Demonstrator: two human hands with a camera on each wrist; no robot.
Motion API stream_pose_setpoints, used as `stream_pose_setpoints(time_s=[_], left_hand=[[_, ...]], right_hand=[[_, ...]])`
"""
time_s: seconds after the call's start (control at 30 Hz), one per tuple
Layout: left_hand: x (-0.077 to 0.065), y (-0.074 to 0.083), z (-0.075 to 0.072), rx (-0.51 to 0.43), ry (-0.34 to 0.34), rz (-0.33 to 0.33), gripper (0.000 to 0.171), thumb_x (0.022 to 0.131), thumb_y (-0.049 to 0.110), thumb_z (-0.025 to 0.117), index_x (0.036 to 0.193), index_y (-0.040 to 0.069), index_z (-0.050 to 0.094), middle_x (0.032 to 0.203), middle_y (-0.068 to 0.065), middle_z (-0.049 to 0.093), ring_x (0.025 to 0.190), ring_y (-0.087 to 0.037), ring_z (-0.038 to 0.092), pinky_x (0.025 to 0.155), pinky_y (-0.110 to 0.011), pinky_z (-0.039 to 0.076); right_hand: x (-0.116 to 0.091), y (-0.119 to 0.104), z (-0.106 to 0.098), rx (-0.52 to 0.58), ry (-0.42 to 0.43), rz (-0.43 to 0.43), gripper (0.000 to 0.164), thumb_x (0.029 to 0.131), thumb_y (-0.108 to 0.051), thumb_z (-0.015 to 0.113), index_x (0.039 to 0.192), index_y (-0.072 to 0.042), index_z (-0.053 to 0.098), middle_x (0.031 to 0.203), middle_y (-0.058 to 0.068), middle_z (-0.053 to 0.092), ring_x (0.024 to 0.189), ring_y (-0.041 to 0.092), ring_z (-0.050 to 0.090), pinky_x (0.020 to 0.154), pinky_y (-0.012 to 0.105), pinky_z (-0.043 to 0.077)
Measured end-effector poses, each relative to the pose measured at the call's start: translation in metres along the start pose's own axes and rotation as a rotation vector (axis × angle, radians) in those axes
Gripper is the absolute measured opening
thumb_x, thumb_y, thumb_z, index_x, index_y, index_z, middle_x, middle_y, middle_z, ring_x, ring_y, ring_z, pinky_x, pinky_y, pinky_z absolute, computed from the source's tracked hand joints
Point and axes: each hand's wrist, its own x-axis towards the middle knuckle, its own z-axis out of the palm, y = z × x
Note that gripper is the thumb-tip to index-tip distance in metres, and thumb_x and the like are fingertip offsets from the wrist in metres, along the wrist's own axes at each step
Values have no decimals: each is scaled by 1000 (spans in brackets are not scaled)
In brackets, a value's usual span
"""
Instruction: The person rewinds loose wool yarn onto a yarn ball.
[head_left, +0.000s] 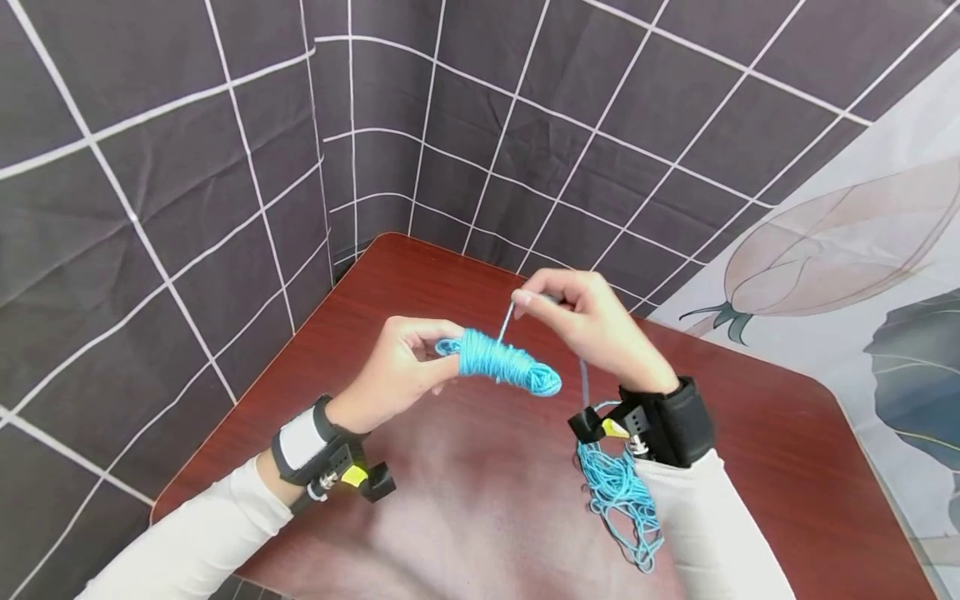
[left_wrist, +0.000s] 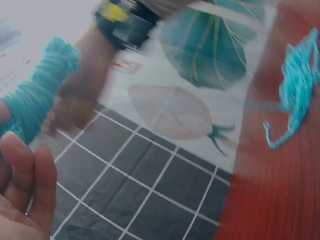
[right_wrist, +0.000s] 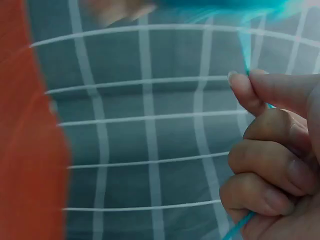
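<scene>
A bundle of blue cord [head_left: 498, 360], wound crosswise round its middle, is held at its left end by my left hand [head_left: 408, 362] above the table. The left wrist view shows the wound bundle [left_wrist: 37, 92] too, with fingers at its lower end. From the bundle a taut strand [head_left: 506, 323] runs up to my right hand [head_left: 581, 321], which pinches it between thumb and forefinger. In the right wrist view the other fingers of the right hand [right_wrist: 275, 150] are curled, and the cord comes out below them.
A loose heap of the same cord [head_left: 618, 496] lies on the red-brown table [head_left: 750, 433], partly behind the right wrist. Dark curtains with a white grid [head_left: 570, 125] stand behind and to the left. A white cloth with a plant print [head_left: 840, 250] hangs at the right.
</scene>
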Motion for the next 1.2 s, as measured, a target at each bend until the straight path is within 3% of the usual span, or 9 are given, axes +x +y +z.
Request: stream_pose_setpoints(time_s=[0.13, 0.27, 0.37, 0.47, 0.67, 0.8, 0.9, 1.03, 1.2], left_hand=[[3, -6, -1, -72, 54, 9, 16, 79, -6, 62, 94, -4, 68, 57, -15, 55, 41, -20, 45, 39, -23, 42], [7, -11, -3, 33, 158, 13, 17, 80, -4, 62, 95, -2, 68, 60, -10, 59, 42, -18, 47, 40, -21, 44], [8, -15, -4, 183, 202, 34, 16, 78, 0, 64, 93, 2, 70, 67, -8, 64, 49, -12, 53, 46, -19, 48], [6, -18, -4, 227, 181, 48, 16, 77, 1, 67, 92, 3, 71, 75, -7, 68, 57, -9, 56, 52, -18, 51], [-2, -14, -1, -2, 19, 8, 16, 79, -2, 65, 93, 0, 70, 61, -9, 58, 42, -20, 47, 38, -23, 42], [1, -11, 1, -75, 82, 6, 16, 79, -5, 63, 94, -4, 68, 57, -9, 56, 40, -19, 46, 40, -22, 44], [4, -13, 2, -3, 164, 25, 17, 79, -5, 63, 95, -2, 69, 63, -9, 61, 44, -16, 49, 41, -20, 45], [5, -18, 1, 223, 221, 82, 17, 76, -1, 67, 93, 2, 72, 73, -8, 68, 55, -10, 56, 48, -19, 50], [1, -22, 0, 277, 110, 117, 17, 74, 0, 68, 90, 4, 73, 77, -6, 70, 64, -7, 58, 57, -24, 55]], right_hand=[[-13, 9, 26, 15, -59, -29, 10, 88, -6, 59, 85, -6, 68, 74, 1, 63, 63, 12, 52, 61, 27, 48], [-30, 9, 51, -126, -129, -91, 17, 92, -18, 55, 77, -13, 62, 58, -6, 47, 52, 3, 40, 55, 23, 42], [-30, -3, 51, -214, -93, -181, 25, 93, -25, 54, 70, -17, 54, 53, -7, 33, 46, 3, 28, 47, 22, 32], [-18, -18, 35, -230, 7, -214, 22, 91, -24, 56, 70, -17, 58, 54, -8, 40, 46, 3, 33, 45, 22, 33], [-5, -4, 13, -51, 17, -104, 9, 88, -12, 61, 83, -13, 69, 61, -4, 54, 47, 9, 37, 47, 25, 35], [-15, 6, 30, 38, -54, -75, 10, 87, -3, 59, 84, -6, 68, 72, 1, 63, 63, 9, 52, 60, 26, 48], [-25, 9, 46, -72, -93, -117, 13, 90, -11, 58, 78, -9, 64, 63, -3, 55, 60, 5, 47, 60, 25, 46], [-28, -3, 49, -278, -107, -216, 31, 92, -26, 54, 64, -15, 48, 54, -5, 32, 50, 4, 28, 49, 23, 32], [-11, -20, 23, -275, -14, -232, 19, 87, -20, 62, 69, -16, 62, 54, -8, 45, 49, 2, 34, 46, 22, 33]])
